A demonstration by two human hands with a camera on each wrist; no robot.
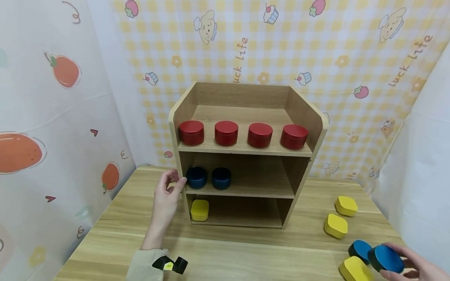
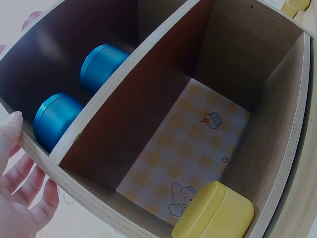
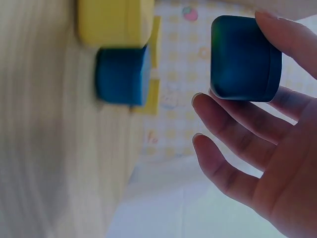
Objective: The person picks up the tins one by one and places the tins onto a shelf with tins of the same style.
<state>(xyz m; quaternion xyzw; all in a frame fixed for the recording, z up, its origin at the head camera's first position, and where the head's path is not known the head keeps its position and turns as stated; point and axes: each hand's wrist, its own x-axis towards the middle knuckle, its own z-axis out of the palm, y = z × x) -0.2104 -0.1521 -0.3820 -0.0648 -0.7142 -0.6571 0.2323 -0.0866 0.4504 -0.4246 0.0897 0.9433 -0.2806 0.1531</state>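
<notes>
At the left side panel of the small three-tier wooden shelf [image 1: 242, 150] is my left hand [image 1: 168, 197]. Its thumb lies at the panel's front edge, the curled fingers along the outer side. Just inside, two blue round tins [image 1: 197, 177] [image 2: 57, 121] stand on the middle tier. A yellow rounded-square tin [image 1: 199, 210] sits at the left of the bottom tier. My right hand [image 1: 409, 263] pinches another blue round tin [image 3: 245, 58] between thumb and fingers, raised above the table at the far right. Close by is one more blue tin [image 1: 359, 249].
Several red round tins [image 1: 226, 133] stand in a row on the top tier. To the right of the shelf, yellow tins [image 1: 346, 205] lie on the wooden table [image 1: 246, 253]. Patterned cloth [image 1: 225, 50] hangs behind, with pale cloth at both sides.
</notes>
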